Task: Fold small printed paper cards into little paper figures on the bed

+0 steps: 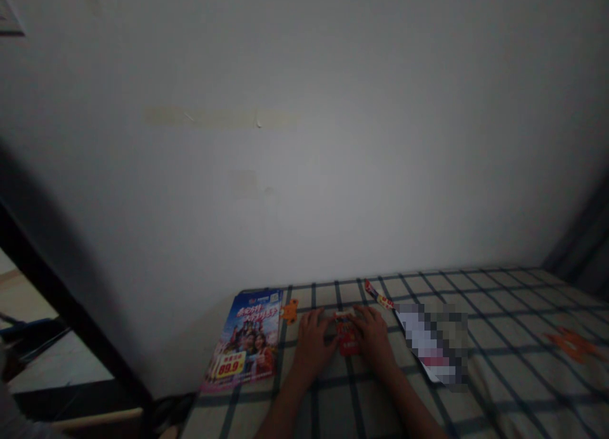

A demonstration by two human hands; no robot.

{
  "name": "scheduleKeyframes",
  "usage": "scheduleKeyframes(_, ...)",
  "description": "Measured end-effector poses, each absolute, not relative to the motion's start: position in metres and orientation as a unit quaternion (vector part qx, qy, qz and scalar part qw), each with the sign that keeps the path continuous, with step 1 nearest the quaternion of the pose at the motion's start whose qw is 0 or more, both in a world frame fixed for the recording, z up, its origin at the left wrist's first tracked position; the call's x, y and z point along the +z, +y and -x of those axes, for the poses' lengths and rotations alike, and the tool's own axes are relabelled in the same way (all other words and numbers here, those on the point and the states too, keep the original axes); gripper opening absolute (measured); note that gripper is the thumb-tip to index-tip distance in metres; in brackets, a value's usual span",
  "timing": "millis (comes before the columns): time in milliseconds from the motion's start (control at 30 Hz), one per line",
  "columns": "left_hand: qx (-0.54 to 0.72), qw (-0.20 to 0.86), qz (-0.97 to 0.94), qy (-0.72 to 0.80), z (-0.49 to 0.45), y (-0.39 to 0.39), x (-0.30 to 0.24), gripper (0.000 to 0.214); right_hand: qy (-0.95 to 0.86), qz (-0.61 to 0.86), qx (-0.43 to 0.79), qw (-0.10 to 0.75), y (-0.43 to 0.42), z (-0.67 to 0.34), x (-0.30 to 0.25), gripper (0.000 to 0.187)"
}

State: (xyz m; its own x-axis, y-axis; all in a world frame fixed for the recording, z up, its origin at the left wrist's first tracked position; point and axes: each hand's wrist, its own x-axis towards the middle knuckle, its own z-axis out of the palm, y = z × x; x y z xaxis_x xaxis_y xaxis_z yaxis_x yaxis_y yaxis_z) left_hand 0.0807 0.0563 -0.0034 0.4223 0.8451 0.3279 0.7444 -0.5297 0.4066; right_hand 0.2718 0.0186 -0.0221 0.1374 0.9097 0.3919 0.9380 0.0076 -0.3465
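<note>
A small red packet (349,342) with a lighter patch near its top lies on the checked cloth, between my two hands. My left hand (314,336) is curled at its left edge, thumb against it. From the other side, the fingers of my right hand (373,332) bend over its upper right edge. Both hands appear closed on the packet, and parts of its sides are hidden under the fingers. The room is dim, so its print cannot be read.
A stack of colourful flyers (252,337) lies on the left, beside an orange star-like shape (289,310). To the right are a partly blurred white flat item (419,334) and a red-yellow strip (379,295). The checked cloth (499,312) meets a pale wall (380,172).
</note>
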Motion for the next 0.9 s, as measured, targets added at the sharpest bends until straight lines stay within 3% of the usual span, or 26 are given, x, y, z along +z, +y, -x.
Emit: scheduleKeyframes(900,0.249,0.090,-0.838,0.477,-0.0814,0.0571,-0.0073,0.051,-0.656,0.709,-0.026,0.257,0.0168,-0.2718,-0.0226,0.039)
